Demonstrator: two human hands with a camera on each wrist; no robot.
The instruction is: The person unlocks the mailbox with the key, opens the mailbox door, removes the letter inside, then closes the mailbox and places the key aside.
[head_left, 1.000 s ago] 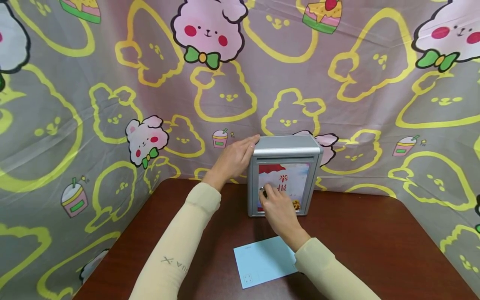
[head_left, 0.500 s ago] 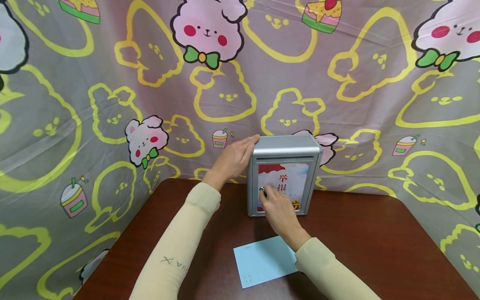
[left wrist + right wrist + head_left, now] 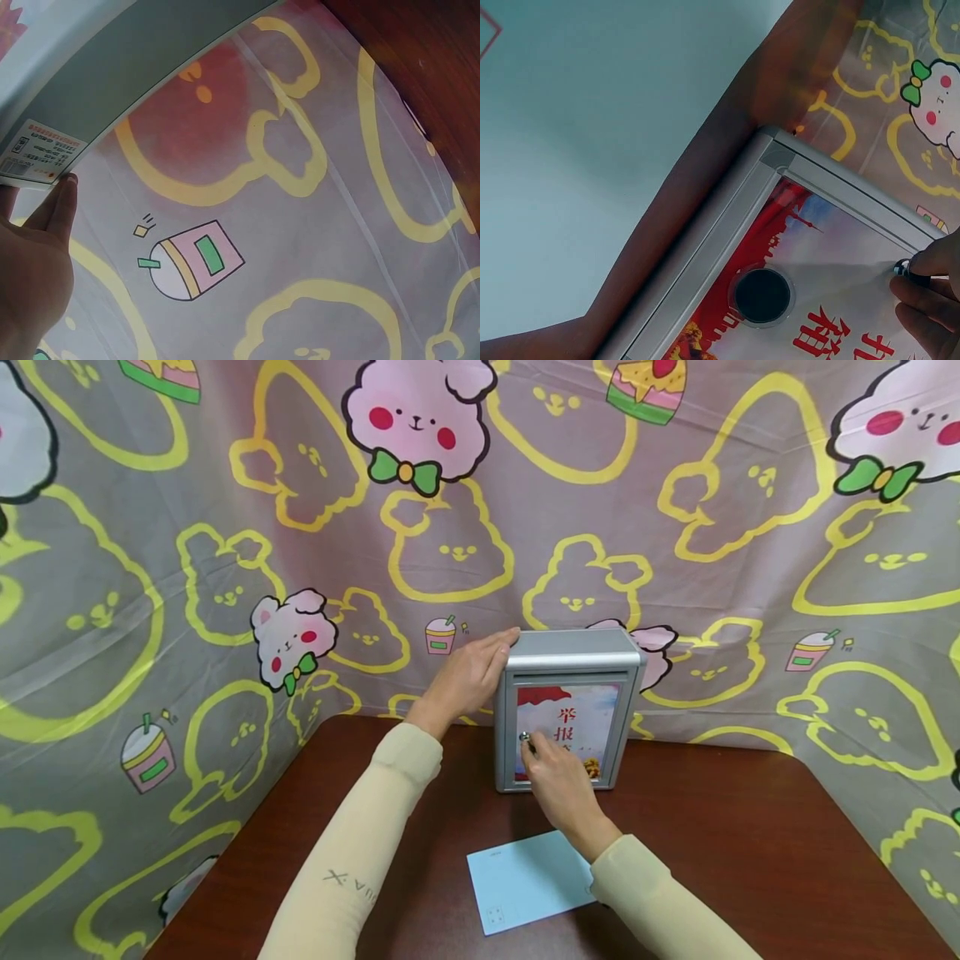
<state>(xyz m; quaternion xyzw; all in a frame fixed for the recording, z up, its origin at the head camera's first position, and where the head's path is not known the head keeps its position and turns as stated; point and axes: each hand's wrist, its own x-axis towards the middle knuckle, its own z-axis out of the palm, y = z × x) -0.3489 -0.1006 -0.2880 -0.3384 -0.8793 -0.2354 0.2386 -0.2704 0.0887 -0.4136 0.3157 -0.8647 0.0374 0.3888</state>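
Observation:
A silver-grey metal box [image 3: 573, 649] with a slot along its upper front stands upright on the table. Its front panel bears a poster [image 3: 592, 714] with red characters. My left hand [image 3: 467, 678] rests on the box's upper left corner, fingers extended along the edge. In the left wrist view, that hand's fingertips touch the box beside a white sticker [image 3: 43, 150]. At the panel's left side is a small round metal lock [image 3: 902, 268]. My right hand [image 3: 557, 777] pinches a small black-headed key at this lock, mostly hidden by the fingers.
A light blue sheet [image 3: 528, 885] lies on the dark red-brown table [image 3: 720, 835] in front of the box, partly under the right forearm. Patterned cloth [image 3: 450, 560] hangs close behind the box. A dark round disc [image 3: 762, 295] shows on the poster.
My right hand has shifted very slightly to the right and turned a little at the lock, uncovering more of the red characters. The left hand and the box stay in place.

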